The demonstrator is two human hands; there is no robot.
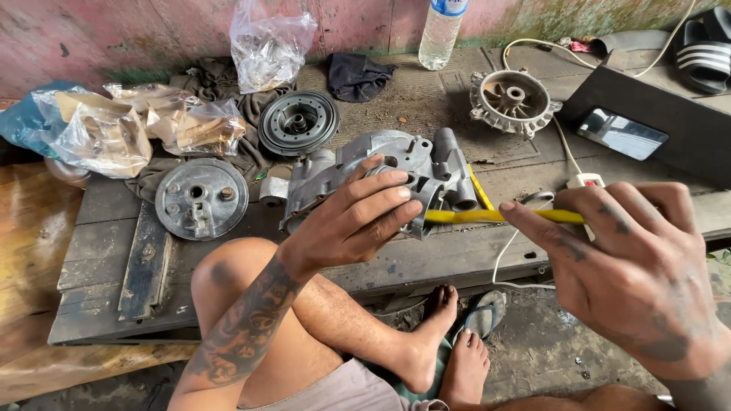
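- Head view is showing the right hand (640,274) nearest, pinching a yellow tool (502,216), thin, stiff and probably light.
- Left hand (358,221) is closing its fingers around a grey cast-metal housing (396,171) held just above the wooden worktop (114,251); it is looking heavy, rigid and greasy, so gripping its thick body seems safest.
- Farther off, a round drum plate (202,199) and a finned wheel (510,99) are lying on the boards.
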